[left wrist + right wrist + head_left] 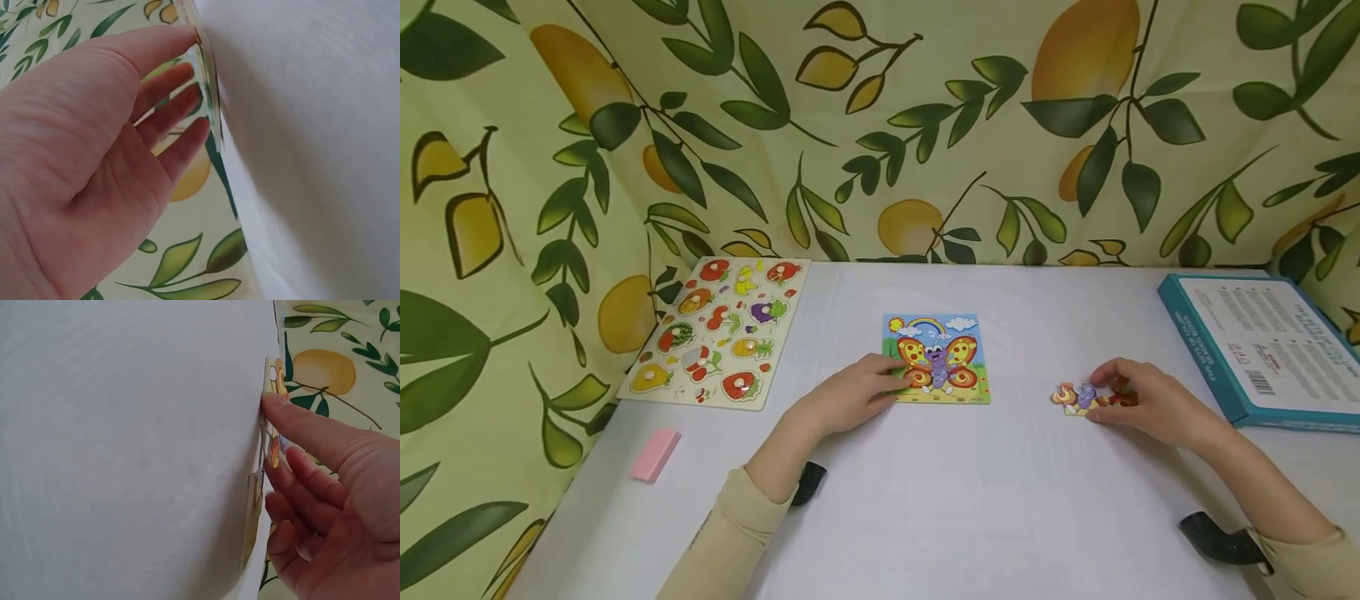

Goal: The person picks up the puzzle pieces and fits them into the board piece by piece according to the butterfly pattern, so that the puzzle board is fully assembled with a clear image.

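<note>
In the head view, a square butterfly picture point(958, 383) lies on the table, with a purple butterfly under a rainbow. My left hand point(859, 390) rests at its left edge, fingertips over the picture. In the left wrist view, the fingers of that hand point(106, 137) are loosely extended, the thumb tip at the picture's edge. To the right, my right hand point(1150, 404) pinches butterfly puzzle pieces point(1072, 400) between thumb and fingers, low over the table. The right wrist view shows the thin puzzle pieces point(272, 378) edge-on; the fingers partly hide them.
A fruit peg board point(760, 350) stands at the back left, with a pink block point(656, 455) in front of it. At the right lies a teal-edged box point(1262, 350). A patterned curtain point(880, 125) closes off the back and left side of the white table point(962, 500).
</note>
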A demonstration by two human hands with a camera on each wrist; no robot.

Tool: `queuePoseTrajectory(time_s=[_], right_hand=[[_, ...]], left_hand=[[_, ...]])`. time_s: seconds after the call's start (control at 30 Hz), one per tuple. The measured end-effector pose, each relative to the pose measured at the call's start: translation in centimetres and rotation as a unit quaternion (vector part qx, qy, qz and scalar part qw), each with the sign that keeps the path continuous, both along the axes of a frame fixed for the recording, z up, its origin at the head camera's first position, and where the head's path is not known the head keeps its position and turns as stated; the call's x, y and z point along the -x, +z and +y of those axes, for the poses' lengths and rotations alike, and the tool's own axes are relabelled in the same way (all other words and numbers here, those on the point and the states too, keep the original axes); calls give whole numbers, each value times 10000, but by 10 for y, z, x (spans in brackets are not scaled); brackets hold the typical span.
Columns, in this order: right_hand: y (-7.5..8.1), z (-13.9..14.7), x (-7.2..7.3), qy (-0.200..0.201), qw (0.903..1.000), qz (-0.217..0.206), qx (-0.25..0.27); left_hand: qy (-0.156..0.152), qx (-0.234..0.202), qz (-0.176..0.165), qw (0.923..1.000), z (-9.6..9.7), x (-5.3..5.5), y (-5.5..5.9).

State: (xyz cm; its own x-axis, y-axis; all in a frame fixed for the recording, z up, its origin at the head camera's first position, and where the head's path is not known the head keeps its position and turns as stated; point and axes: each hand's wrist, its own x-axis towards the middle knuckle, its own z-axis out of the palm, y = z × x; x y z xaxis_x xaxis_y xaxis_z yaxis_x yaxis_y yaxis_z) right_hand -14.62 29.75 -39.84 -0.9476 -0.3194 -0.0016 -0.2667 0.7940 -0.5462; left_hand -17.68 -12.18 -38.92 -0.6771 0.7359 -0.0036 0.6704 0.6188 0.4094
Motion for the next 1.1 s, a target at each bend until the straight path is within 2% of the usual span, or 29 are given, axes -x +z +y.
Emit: queuePoseTrajectory(time_s=[0.13, 0.27, 0.43, 0.53, 0.63, 0.73, 0.87, 1.1], right_hand=[[5, -7, 1, -216, 9994, -195, 200], [10, -26, 6, -302, 9950, -399, 861], [8, -65, 21, -457, 9774, -1130, 1727], [3, -89, 31, -399, 9662, -1485, 2068], [0, -110, 40, -261, 9599, -1663, 2242], [-1, -127, 47, -125, 9616, -1628, 2205], [-2, -143, 55, -18, 9713, -1414, 1910], [-5, -157, 62, 87, 9810, -1223, 1506]], left_hand=[[-18, 136, -22, 9999, 3, 0, 2], [68, 212, -113, 9997, 5, 0, 3], [87, 256, -155, 9995, 5, 1, 3], [87, 276, -177, 9994, 5, 2, 3], [67, 260, -187, 9995, 5, 2, 3], [64, 235, -205, 9995, 5, 2, 3], [96, 194, -236, 9995, 5, 2, 2], [151, -27, -293, 9995, 4, 2, 0]])
